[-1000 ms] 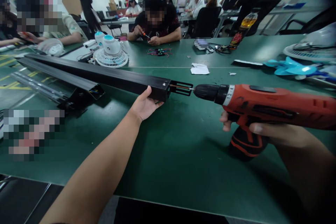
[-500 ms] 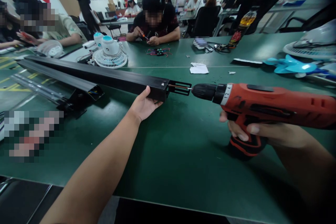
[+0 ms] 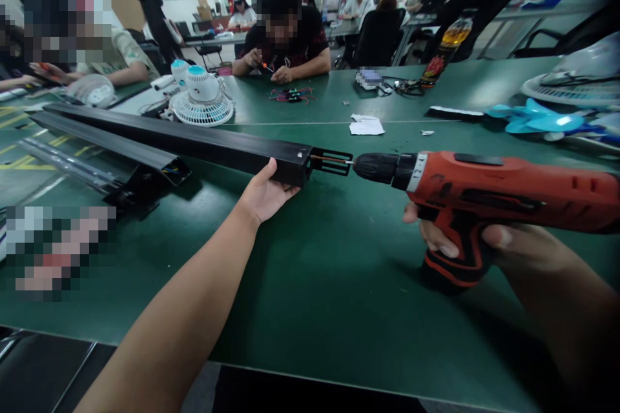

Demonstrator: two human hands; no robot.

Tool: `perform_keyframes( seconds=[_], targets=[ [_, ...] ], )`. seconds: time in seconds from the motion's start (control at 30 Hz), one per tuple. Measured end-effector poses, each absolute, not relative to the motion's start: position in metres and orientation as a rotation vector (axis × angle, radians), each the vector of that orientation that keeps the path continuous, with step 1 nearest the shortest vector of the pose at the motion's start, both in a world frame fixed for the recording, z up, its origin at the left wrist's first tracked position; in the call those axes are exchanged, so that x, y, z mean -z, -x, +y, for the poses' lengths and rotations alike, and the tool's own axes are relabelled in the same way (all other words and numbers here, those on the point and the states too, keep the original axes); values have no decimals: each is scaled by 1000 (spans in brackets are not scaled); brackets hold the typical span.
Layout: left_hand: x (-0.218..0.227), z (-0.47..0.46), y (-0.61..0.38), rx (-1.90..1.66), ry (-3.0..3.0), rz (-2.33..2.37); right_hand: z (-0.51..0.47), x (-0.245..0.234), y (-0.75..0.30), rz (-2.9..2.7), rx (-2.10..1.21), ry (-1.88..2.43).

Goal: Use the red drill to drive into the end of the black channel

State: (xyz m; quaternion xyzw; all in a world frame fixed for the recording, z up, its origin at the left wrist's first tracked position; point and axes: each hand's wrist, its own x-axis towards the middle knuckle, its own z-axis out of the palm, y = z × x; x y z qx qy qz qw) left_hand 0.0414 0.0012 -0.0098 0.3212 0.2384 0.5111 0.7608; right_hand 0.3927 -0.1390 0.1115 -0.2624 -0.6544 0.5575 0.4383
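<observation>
My left hand [image 3: 267,197] is closed around the near end of a long black rectangular tube [image 3: 227,144], thumb on top and fingers beneath. From that end sticks out a slotted black bracket [image 3: 334,162]. My right hand [image 3: 453,242] grips the handle of a red and black cordless drill [image 3: 508,187], which points left. The drill's chuck [image 3: 380,168] is at the bracket, and a thin bit runs along its slots toward the tube. Where the bit's tip ends is hidden.
Another black profile [image 3: 106,135] and a greyish rail [image 3: 68,164] lie left on the green table [image 3: 310,284]. Farther back are white fans [image 3: 203,103], a paper scrap [image 3: 367,125], wires [image 3: 293,95], a bottle [image 3: 448,51] and blue fan blades [image 3: 537,117]. A person [image 3: 285,32] sits opposite.
The thumb of my right hand has shifted back slightly on the drill's handle. Drill, tube and left hand stay nearly in place.
</observation>
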Motion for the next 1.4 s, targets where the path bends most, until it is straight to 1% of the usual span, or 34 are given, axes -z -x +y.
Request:
perform_keyframes(
  seconds=[0.23, 0.57, 0.8, 1.1, 1.4],
  targets=[
    [10, 2, -40, -1110, -715, 521, -140, -113, -393, -1683, -1368, 826],
    [9, 1, -42, -1112, -737, 537, -140, -111, -393, -1674, -1342, 864],
    [7, -3, -47, -1143, -721, 559, -145, -110, -392, -1667, -1215, 1048],
    [9, -1, -46, -1126, -724, 533, -145, -105, -396, -1627, -1242, 972],
    [10, 0, -45, -1129, -737, 549, -142, -109, -396, -1702, -1302, 895]
  ],
)
